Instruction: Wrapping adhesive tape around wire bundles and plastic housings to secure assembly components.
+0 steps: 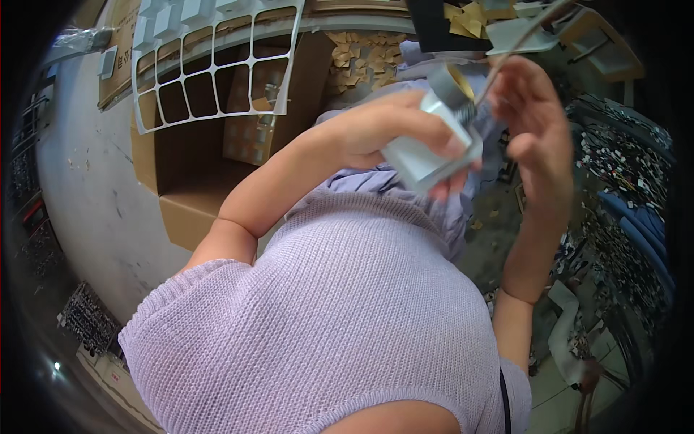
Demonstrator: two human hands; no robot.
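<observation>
In front of my body my left hand [390, 130] is closed around a small white box-shaped part [426, 155], thumb over its top and fingers beneath. A thin pale cable [524, 40] comes down from the upper right to the part's upper end, near a dark ribbed fitting. Just beyond that end is a grey roll [450, 83] with a yellowish inner ring. My right hand [535, 116] is raised beside the cable, fingers loosely curled and thumb apart. It is blurred, and whether a fingertip touches the cable cannot be made out.
At the upper left a white grid sheet [215, 92] with rectangular openings hangs over an open cardboard box [191, 210]. Several tan paper pieces [361, 58] lie beyond my lap. Heaps of cables with white connectors [622, 163] fill the right side, by a blue strip [632, 231].
</observation>
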